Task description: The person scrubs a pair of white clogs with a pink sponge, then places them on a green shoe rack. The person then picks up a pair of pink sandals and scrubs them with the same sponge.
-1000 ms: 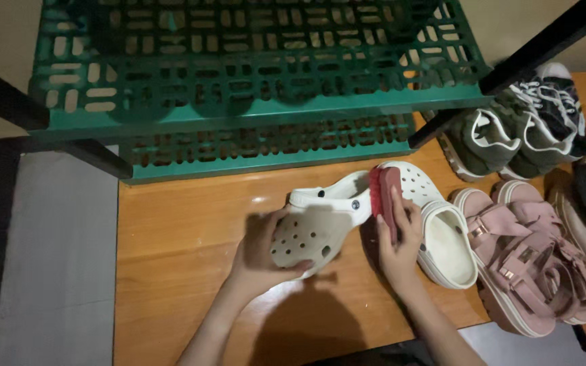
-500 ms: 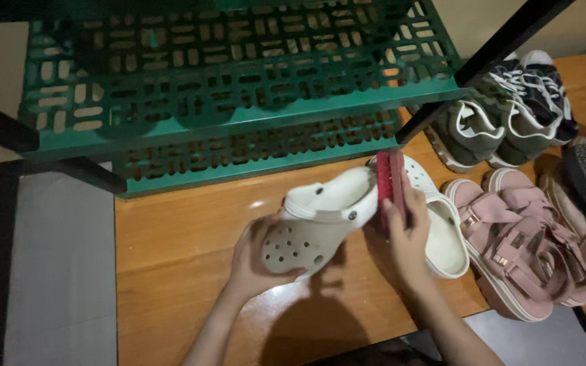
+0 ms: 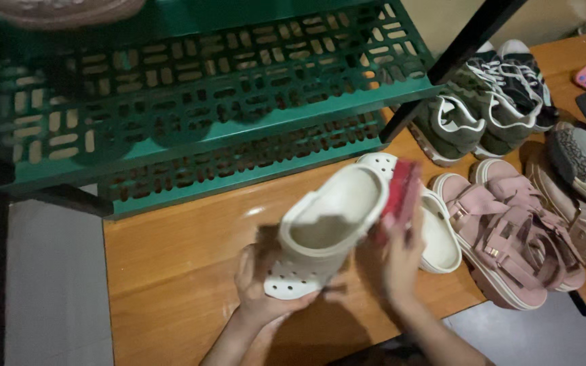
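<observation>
Cleaning a shoe above the wooden table [image 3: 171,271]: my left hand [image 3: 262,288] cups the toe of a cream perforated clog [image 3: 327,227], tilted opening-up, while my right hand [image 3: 401,254] clamps a red sponge [image 3: 401,193] against its side. Next, I judge, firm strokes along the rim. Its mate [image 3: 439,234] lies beside.

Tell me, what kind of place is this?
Probably a home shoe corner or entryway: a green rack stands on a wooden platform, pairs of shoes line up beside it, and someone's hands wipe a white clog.
</observation>
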